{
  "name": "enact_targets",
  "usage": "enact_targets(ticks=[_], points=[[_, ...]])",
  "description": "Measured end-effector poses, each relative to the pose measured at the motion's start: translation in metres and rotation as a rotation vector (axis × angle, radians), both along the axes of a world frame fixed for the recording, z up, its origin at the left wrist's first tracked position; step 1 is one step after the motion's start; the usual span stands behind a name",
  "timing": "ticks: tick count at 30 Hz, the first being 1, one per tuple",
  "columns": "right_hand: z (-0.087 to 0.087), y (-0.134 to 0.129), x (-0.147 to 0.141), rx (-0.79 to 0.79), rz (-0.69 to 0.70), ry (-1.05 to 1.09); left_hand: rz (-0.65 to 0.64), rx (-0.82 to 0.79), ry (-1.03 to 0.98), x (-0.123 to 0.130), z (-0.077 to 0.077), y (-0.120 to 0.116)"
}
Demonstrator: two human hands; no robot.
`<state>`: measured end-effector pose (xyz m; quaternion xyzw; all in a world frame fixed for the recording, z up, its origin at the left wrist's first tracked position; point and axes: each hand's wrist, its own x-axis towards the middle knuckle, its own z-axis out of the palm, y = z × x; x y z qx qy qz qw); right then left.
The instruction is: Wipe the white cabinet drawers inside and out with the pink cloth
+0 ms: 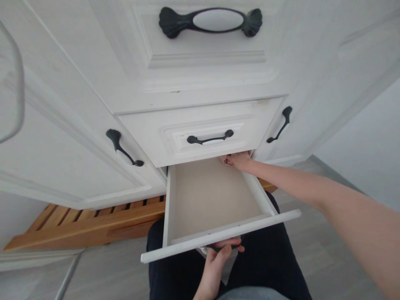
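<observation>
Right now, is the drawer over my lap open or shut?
Open: the drawer juts from the cabinet, pale floor showing, left hand at its front, right hand at the back.

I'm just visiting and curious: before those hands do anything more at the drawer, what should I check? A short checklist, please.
1. Drawer open: ok, pulled well out.
2. Left hand on the drawer's handle: ok, fingers curled around it.
3. Right hand holding the cloth: ok, apparently bunched in the fingers near the drawer's far right corner.
4. Upper drawer shut: ok, its front sits closed.
5. Legs out from under the drawer: not ok, they are beneath it.
6. Drawer bottom under the cloth clean: cannot tell, hidden.
</observation>
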<state>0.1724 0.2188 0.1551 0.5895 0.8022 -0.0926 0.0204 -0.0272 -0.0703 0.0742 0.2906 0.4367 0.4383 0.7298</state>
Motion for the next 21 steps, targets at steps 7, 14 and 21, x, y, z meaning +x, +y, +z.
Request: enact_targets(ticks=[7,14,21], points=[[0.004,-0.081,0.019,-0.084,0.268,-0.231,-0.067,-0.052,-0.001,-0.006,-0.001,0.001],[0.019,-0.114,0.019,-0.478,0.293,-0.223,-0.172,-0.053,-0.039,-0.01,-0.01,0.003],[0.012,-0.021,-0.01,-0.018,-0.1,0.057,-0.124,-0.061,-0.078,-0.007,-0.01,0.001]])
